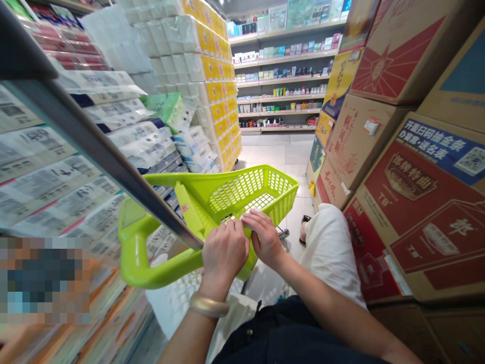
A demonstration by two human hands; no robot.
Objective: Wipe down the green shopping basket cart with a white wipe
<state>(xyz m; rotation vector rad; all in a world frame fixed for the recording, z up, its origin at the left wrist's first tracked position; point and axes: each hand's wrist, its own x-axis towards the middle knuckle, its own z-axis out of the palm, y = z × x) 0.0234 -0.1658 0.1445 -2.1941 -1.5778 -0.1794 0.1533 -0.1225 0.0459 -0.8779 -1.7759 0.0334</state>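
Observation:
A lime-green plastic shopping basket with a mesh bottom sits in front of me at knee height, with nothing visible inside. My left hand, with a pale bangle at the wrist, is closed over the basket's near rim. My right hand rests beside it on the same rim, fingers curled and pinching the edge. The basket's thick green handle curves off to the left below a grey metal shelf rail.
Shelves of packed tissue and paper goods fill the left. Stacked toilet-paper packs rise beyond. Brown and red cardboard cartons are piled on the right. A narrow tiled aisle leads to far shelves of small goods.

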